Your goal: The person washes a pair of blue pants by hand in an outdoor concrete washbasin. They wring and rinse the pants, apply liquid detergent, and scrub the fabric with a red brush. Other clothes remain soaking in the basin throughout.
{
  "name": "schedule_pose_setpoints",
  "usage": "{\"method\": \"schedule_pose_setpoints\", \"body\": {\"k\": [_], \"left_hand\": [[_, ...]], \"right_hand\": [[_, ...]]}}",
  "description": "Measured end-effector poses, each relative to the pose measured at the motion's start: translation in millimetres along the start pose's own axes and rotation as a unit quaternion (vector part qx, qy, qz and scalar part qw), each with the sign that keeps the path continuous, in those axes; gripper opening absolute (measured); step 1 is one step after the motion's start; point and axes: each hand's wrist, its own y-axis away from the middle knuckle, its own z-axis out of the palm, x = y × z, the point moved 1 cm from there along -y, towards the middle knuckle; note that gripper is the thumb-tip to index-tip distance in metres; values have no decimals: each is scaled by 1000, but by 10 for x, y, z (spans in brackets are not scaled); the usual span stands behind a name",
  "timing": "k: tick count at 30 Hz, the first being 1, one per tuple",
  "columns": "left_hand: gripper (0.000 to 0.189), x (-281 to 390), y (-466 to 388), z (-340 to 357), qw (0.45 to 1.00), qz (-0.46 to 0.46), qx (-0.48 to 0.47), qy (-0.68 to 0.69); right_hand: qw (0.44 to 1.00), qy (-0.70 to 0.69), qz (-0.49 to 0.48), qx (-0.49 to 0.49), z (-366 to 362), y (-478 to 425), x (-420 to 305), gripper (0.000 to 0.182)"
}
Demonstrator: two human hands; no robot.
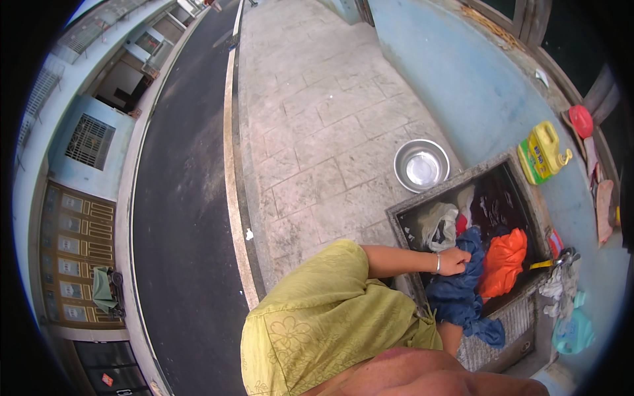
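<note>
My left hand (454, 261), with a silver bracelet at the wrist, grips a wet dark-blue garment (463, 292) over a stone wash basin (402, 235). Of my right arm only part of the forearm shows below it; the right hand is hidden behind the blue cloth. Against the garment's right side lies a bunched orange cloth (505, 262). A pale grey cloth (442, 222) and a small red one (461, 224) lie in the basin's dark water. The blue garment's lower end hangs over a ribbed washboard surface (505, 329).
A metal bowl (422, 166) stands beside the basin on the paving. A yellow pump jug (542, 151), a yellow-handled brush or tool (541, 265), a grey rag (559, 292) and a turquoise bottle (573, 332) line the wall side. A blue wall (460, 74) rises behind; a road runs left.
</note>
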Motion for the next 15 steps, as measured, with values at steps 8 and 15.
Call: {"method": "schedule_pose_setpoints", "body": {"k": [8, 15], "left_hand": [[15, 353, 156, -149, 992, 60, -105, 24], [15, 174, 145, -12, 991, 17, -114, 61]], "right_hand": [[1000, -2, -2, -8, -6, 18, -28, 41], [1000, -3, 1, -14, -36, 57, -23, 40]]}}
